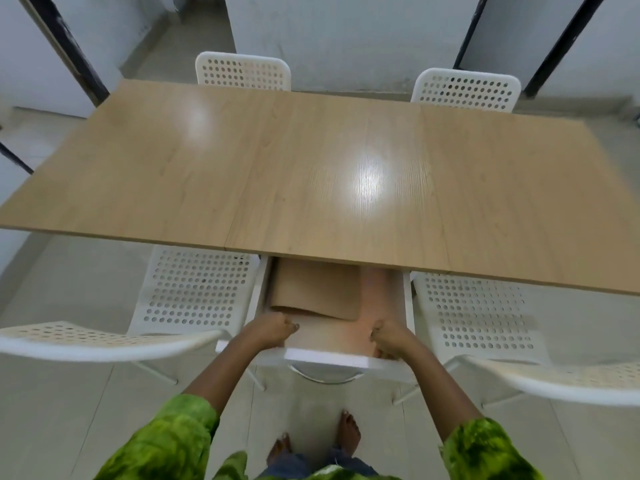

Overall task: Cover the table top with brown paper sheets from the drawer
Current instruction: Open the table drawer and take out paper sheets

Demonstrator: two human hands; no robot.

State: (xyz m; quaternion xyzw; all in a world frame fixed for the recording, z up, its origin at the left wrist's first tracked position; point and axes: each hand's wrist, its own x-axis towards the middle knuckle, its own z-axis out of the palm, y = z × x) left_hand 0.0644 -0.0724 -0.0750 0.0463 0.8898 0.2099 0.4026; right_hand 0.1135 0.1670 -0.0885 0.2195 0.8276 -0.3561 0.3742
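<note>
A long light-wood table top [311,161] fills the middle of the view, bare and glossy. Under its near edge a white drawer [325,358] stands pulled out toward me. Inside lies a folded stack of brown paper sheets [317,289], on the left half of the drawer, partly hidden under the table edge. My left hand [273,330] is curled over the drawer's front at the left, just below the paper's fold. My right hand [389,339] grips the drawer front at the right. A metal handle [325,377] curves below the drawer front.
Two white perforated chairs [194,289] [478,317] flank the drawer on my side, with their backs [104,341] [554,379] close to my arms. Two more chairs [242,71] [465,90] stand at the far side. My bare feet [348,433] are on the tiled floor.
</note>
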